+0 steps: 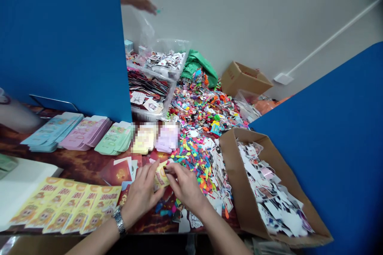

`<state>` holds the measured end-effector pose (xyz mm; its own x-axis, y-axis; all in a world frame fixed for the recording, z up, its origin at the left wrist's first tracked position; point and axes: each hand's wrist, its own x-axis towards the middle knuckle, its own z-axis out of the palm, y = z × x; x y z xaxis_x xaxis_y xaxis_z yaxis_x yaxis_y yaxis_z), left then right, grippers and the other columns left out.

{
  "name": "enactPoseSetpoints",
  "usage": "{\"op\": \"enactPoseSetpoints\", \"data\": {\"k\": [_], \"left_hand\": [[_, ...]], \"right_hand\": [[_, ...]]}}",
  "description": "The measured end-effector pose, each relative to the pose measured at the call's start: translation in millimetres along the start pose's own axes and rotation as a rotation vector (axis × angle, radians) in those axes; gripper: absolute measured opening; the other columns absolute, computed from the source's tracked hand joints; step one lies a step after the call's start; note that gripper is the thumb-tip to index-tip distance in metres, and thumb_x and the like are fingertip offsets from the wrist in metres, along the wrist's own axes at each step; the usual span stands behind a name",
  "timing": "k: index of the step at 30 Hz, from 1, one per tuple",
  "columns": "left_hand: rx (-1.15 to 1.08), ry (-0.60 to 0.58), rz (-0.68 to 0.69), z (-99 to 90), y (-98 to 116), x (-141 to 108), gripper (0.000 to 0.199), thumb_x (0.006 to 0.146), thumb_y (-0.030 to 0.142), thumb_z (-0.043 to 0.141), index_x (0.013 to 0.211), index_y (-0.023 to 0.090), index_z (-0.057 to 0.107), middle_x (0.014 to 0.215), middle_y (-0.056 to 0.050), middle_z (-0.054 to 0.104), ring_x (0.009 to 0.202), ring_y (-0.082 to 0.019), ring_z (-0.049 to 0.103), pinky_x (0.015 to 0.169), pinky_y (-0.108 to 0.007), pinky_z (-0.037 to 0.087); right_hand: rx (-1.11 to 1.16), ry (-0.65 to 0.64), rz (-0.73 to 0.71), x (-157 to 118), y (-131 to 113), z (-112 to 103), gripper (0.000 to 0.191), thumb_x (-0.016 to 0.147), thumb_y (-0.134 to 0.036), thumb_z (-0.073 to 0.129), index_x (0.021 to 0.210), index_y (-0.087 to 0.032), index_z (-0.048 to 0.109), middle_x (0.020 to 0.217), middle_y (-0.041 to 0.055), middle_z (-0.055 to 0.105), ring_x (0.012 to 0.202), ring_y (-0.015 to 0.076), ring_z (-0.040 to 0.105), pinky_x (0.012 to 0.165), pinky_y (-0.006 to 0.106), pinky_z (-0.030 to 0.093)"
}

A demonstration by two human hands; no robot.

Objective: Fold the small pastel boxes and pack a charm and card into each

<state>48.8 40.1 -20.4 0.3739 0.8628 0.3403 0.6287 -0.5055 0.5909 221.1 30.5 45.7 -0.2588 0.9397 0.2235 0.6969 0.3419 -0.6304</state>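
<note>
Between my hands is a small yellow printed packet (160, 176), tilted, just above the table near its front edge. My left hand (143, 189), with a metal watch at the wrist, is closed on the packet's left side. The fingers of my right hand (186, 188) pinch at its upper right edge; a small dark bit shows there, too small to name. Red cards and white cards (122, 169) lie just behind my left hand. Colourful balloons (194, 159) are heaped behind and beside my right hand. A row of overlapping yellow packets (74, 207) lies to the left.
Stacks of blue (54, 131), pink (85, 132) and green packets (115, 137) stand along a blue partition (60, 40). A cardboard box (236, 183) of stickers is at right. Small trinkets (206, 103) and clear bins (172, 91) fill the back. Another person's hand (139, 0) reaches past the partition.
</note>
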Motion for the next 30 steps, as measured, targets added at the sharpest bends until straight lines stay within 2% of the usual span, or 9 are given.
{"op": "enactPoseSetpoints", "data": {"k": [5, 9, 12, 14, 15, 18, 20, 24, 30], "left_hand": [[-0.059, -0.049, -0.03, -4.1, -5, -2, 0.078, 0.084, 0.025, 0.059, 0.152, 0.026, 0.02, 0.121, -0.011, 0.057, 0.109, -0.029, 0.056, 0.091, -0.044, 0.05], [-0.105, -0.071, -0.046, -11.3, -6, -1, 0.081, 0.087, 0.032, 0.06, 0.154, 0.028, 0.014, 0.123, -0.011, 0.057, 0.108, -0.027, 0.059, 0.091, -0.043, 0.051], [-0.132, -0.082, -0.053, -18.1, -7, 1, 0.081, 0.089, 0.038, 0.059, 0.154, 0.028, 0.012, 0.123, -0.011, 0.058, 0.106, -0.026, 0.062, 0.089, -0.039, 0.053], [-0.131, -0.072, -0.048, -20.4, -9, 1, 0.079, 0.089, 0.041, 0.058, 0.154, 0.028, 0.014, 0.124, -0.011, 0.059, 0.106, -0.026, 0.063, 0.088, -0.038, 0.054], [-0.122, -0.063, -0.046, -20.5, -11, 0, 0.079, 0.089, 0.042, 0.058, 0.154, 0.028, 0.016, 0.126, -0.012, 0.059, 0.108, -0.027, 0.063, 0.088, -0.038, 0.055], [-0.072, -0.023, -0.037, -17.8, -18, -4, 0.079, 0.087, 0.048, 0.06, 0.153, 0.027, 0.02, 0.132, -0.013, 0.057, 0.114, -0.029, 0.061, 0.089, -0.039, 0.055], [-0.044, 0.002, -0.023, -15.7, -23, -7, 0.079, 0.086, 0.049, 0.06, 0.152, 0.027, 0.023, 0.134, -0.013, 0.057, 0.115, -0.029, 0.061, 0.089, -0.038, 0.056], [0.002, 0.004, -0.019, -15.2, -29, -5, 0.076, 0.087, 0.047, 0.06, 0.152, 0.026, 0.025, 0.135, -0.011, 0.058, 0.114, -0.026, 0.064, 0.086, -0.033, 0.058], [0.051, 0.007, 0.03, -12.6, -39, 5, 0.08, 0.084, 0.045, 0.064, 0.152, 0.029, 0.024, 0.133, -0.008, 0.062, 0.109, -0.024, 0.067, 0.082, -0.03, 0.06]], "right_hand": [[-0.117, -0.025, -0.142, -5, -8, -2, 0.019, 0.094, -0.017, 0.05, 0.109, -0.022, 0.062, 0.095, 0.0061, 0.07, 0.09, 0.02, 0.063, 0.081, 0.032, 0.051], [-0.024, 0.083, -0.129, 5, 6, -17, 0.021, 0.097, -0.023, 0.05, 0.112, -0.02, 0.064, 0.104, 0.0073, 0.069, 0.097, 0.0179, 0.062, 0.085, 0.029, 0.05], [-0.061, 0.153, 0.083, 29, 50, -32, 0.023, 0.097, -0.028, 0.048, 0.106, -0.02, 0.067, 0.098, 0.0048, 0.07, 0.09, 0.0165, 0.064, 0.082, 0.027, 0.048], [-0.153, 0.179, 0.333, 51, 92, -43, 0.026, 0.096, -0.03, 0.045, 0.103, -0.021, 0.069, 0.096, 0.0027, 0.072, 0.085, 0.0153, 0.064, 0.079, 0.024, 0.048], [-0.191, 0.208, 0.403, 62, 115, -49, 0.028, 0.095, -0.029, 0.044, 0.103, -0.019, 0.069, 0.095, 0.0039, 0.072, 0.084, 0.0161, 0.064, 0.077, 0.024, 0.047], [-0.281, 0.272, 0.554, 95, 177, -63, 0.033, 0.092, -0.024, 0.041, 0.105, -0.013, 0.069, 0.092, 0.0089, 0.072, 0.081, 0.0193, 0.065, 0.076, 0.028, 0.047], [-0.332, 0.28, 0.621, 114, 207, -67, 0.032, 0.09, -0.022, 0.043, 0.106, -0.013, 0.069, 0.093, 0.0095, 0.073, 0.083, 0.0198, 0.065, 0.077, 0.028, 0.046], [-0.408, 0.232, 0.677, 147, 244, -66, 0.029, 0.09, -0.021, 0.048, 0.109, -0.019, 0.069, 0.099, 0.006, 0.073, 0.09, 0.0189, 0.065, 0.082, 0.026, 0.045], [-0.512, 0.14, 0.706, 175, 268, -64, 0.046, 0.088, -0.028, 0.059, 0.134, -0.022, 0.056, 0.124, 0.0105, 0.062, 0.108, 0.0219, 0.06, 0.09, 0.027, 0.044]]}}
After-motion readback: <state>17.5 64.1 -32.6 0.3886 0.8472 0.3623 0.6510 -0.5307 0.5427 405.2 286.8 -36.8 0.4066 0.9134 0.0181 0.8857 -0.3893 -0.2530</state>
